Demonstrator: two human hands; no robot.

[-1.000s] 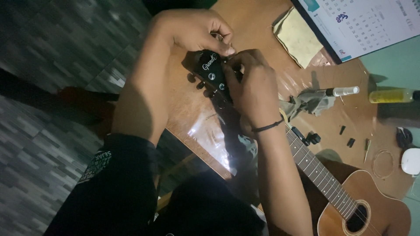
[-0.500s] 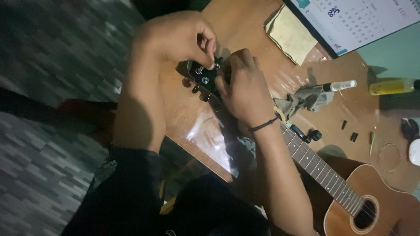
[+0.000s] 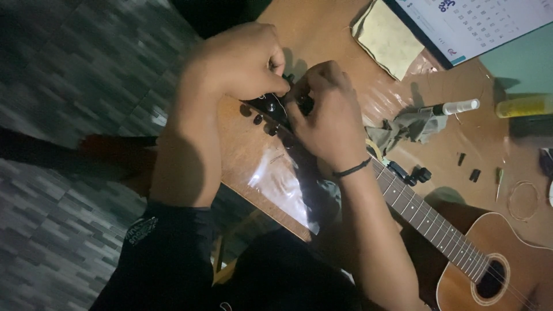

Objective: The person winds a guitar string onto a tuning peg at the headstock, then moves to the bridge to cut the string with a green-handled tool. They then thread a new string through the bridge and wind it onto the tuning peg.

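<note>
We find the guitar (image 3: 461, 242) lying across the brown bench (image 3: 322, 34), its body at the lower right and its neck running up to the dark headstock (image 3: 271, 112) near the bench's left edge. Both hands work at the headstock. The left hand (image 3: 239, 63) is curled, with thumb and forefinger pressed together on something small at the headstock top; we cannot tell whether it is a string end or a peg. The right hand (image 3: 325, 115), wearing a dark band at the wrist, covers the lower headstock with its fingers bent and closed over it; what it pinches is hidden. Small round tuning pegs (image 3: 257, 119) show along the headstock's left edge.

A grey rag (image 3: 412, 125) lies crumpled just right of the right hand. Near it lies a slim bottle with a white cap (image 3: 458, 106) on its side. Farther right lies a yellow-green bottle (image 3: 527, 105), also on its side; its contents cannot be judged. Small black parts (image 3: 475, 174) lie scattered near the neck. A coiled string (image 3: 523, 200) sits above the guitar body. A folded yellow cloth (image 3: 386, 40) lies at the top, beside a white calendar sheet (image 3: 484, 23) with a dark border.
</note>
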